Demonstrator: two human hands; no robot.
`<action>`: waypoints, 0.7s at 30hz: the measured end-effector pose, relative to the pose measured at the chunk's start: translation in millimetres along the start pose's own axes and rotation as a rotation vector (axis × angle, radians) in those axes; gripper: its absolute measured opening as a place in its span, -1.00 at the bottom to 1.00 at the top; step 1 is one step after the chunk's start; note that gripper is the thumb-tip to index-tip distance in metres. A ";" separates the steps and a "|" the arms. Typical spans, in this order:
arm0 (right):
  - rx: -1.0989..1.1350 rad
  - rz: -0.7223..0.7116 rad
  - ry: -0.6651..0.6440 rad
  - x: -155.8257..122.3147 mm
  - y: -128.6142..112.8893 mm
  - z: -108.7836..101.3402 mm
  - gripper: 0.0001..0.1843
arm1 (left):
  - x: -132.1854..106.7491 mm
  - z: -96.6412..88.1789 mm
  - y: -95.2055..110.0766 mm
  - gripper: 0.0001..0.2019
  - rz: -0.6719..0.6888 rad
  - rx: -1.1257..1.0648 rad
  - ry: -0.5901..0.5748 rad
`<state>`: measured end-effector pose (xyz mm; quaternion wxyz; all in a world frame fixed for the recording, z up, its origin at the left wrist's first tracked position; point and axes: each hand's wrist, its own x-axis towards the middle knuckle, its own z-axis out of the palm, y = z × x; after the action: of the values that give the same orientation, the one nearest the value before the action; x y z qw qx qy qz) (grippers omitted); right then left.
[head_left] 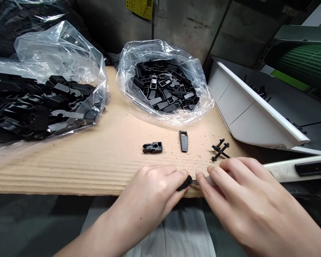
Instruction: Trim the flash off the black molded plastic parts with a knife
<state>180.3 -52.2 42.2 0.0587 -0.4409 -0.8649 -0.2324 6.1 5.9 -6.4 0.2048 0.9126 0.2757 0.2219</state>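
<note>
Near the front edge of the cardboard-topped table, my left hand (pixel 157 187) pinches a small black plastic part (pixel 185 182), most of it hidden by the fingers. My right hand (pixel 238 192) is closed around a utility knife (pixel 286 170) with a pale handle. Its blade points left and meets the black part, or nearly so. Just beyond my hands lie a black clip-like piece (pixel 153 147), a tapered black piece (pixel 183 141) with a rectangular opening, and a black branched sprue (pixel 219 150).
A clear bag (pixel 160 116) of small black parts stands at the back. Another clear bag (pixel 96 89) with larger black parts fills the left. A white tray (pixel 251 110) tilts at the right, holding black bits. Cardboard (pixel 117 142) covers the table; its front edge is close.
</note>
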 end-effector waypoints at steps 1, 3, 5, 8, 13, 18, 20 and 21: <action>-0.008 -0.046 -0.026 3.8 2.5 -2.2 -0.76 | 0.2 -0.2 -0.1 -0.83 -0.004 -0.008 -0.002; -0.027 -0.157 -0.051 8.7 7.0 -6.6 -0.74 | 0.2 -0.8 0.2 -0.83 -0.015 -0.023 -0.008; -0.038 -0.257 -0.044 8.2 10.0 -10.2 -0.73 | -0.2 -1.4 0.8 -0.83 -0.026 -0.031 -0.016; -0.037 -0.255 -0.029 -2.2 13.7 -12.4 -0.68 | -1.1 -2.0 0.9 -0.83 -0.039 -0.042 -0.029; 0.094 -0.057 -0.035 -26.6 22.8 -4.8 -0.69 | 1.0 -2.2 -2.0 -0.82 -0.045 -0.105 -0.026; 0.377 0.358 0.106 -46.0 20.0 15.0 -0.64 | 0.2 -6.1 1.8 -0.83 -0.075 -0.246 0.052; 0.379 0.488 0.193 -56.8 17.5 30.6 -0.69 | -6.2 -15.9 1.1 -0.84 -0.102 -0.295 0.090; 0.378 0.557 0.220 -63.3 17.5 41.1 -0.71 | -10.5 -24.5 -1.9 -0.84 -0.117 -0.285 0.114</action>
<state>236.6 -71.3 -7.5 0.2933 -0.6137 -0.7276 -0.0892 -15.3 7.3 9.6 0.3288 0.8427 0.3052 0.2977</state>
